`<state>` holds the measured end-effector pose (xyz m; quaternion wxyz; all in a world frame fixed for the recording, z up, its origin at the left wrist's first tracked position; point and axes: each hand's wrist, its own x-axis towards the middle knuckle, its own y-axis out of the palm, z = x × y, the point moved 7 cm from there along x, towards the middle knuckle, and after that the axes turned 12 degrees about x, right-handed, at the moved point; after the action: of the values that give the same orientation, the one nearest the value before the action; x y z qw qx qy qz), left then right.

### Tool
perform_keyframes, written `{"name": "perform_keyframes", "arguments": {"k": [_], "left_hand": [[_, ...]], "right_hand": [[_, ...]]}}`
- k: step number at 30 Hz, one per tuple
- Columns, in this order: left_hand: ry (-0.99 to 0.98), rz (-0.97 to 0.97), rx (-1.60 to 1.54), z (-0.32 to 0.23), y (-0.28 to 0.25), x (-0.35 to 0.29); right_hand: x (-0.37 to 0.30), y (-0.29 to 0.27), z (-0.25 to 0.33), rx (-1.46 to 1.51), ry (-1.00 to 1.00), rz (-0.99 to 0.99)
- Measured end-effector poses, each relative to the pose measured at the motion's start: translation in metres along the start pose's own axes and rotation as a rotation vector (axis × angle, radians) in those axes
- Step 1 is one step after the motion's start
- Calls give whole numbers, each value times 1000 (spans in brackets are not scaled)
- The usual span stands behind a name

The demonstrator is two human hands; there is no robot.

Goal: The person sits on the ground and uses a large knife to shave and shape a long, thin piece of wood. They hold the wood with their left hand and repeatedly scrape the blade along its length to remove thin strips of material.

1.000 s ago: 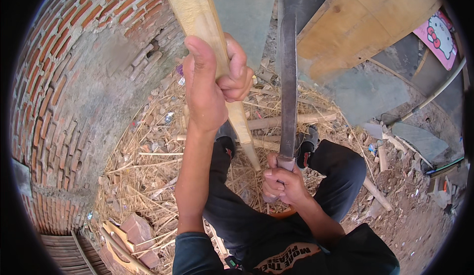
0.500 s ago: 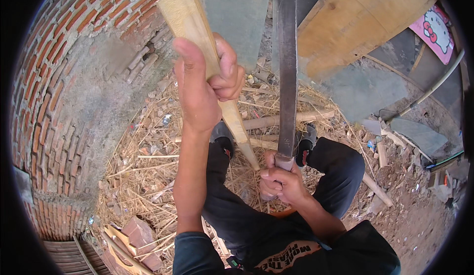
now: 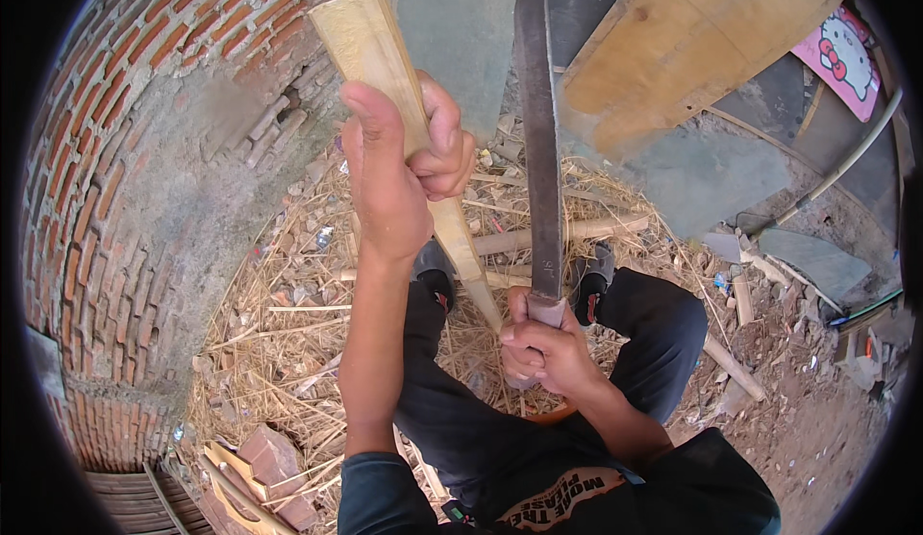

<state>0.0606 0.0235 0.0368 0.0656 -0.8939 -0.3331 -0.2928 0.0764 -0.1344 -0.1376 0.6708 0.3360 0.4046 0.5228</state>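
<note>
My left hand [image 3: 404, 165] is closed round the middle of a pale wooden piece [image 3: 370, 40]. The wood is broad at its upper end and tapers to a narrow lower end close to my other hand. In my right hand [image 3: 548, 348] is the handle of a machete, held in a closed grip. The machete's long dark blade [image 3: 543, 150] points upward, roughly upright, to the right of the wood and apart from it. Whether the wood's narrow tip touches my right hand, I cannot tell.
Straw and wood shavings [image 3: 279, 323] cover the ground around my feet, with a pole [image 3: 519, 239] lying across. A brick wall [image 3: 106, 208] rises at left. Boards [image 3: 702, 35] lean at the back right. A brown block [image 3: 277, 458] lies at lower left.
The machete blade has tilted and shifted to the left, toward the wood. My right hand has moved slightly left with it. My left hand and the wood have barely moved.
</note>
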Motion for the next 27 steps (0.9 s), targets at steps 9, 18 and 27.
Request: {"name": "perform_keyframes", "arguments": {"k": [9, 18, 27], "left_hand": [[13, 27, -58, 0, -9, -3], [27, 41, -52, -1, -9, -4], [35, 74, -85, -3, -7, -5]], "right_hand": [[25, -56, -51, -63, 267, -134], [10, -17, -7, -71, -24, -47], [24, -101, -83, -33, 278, -324]]}}
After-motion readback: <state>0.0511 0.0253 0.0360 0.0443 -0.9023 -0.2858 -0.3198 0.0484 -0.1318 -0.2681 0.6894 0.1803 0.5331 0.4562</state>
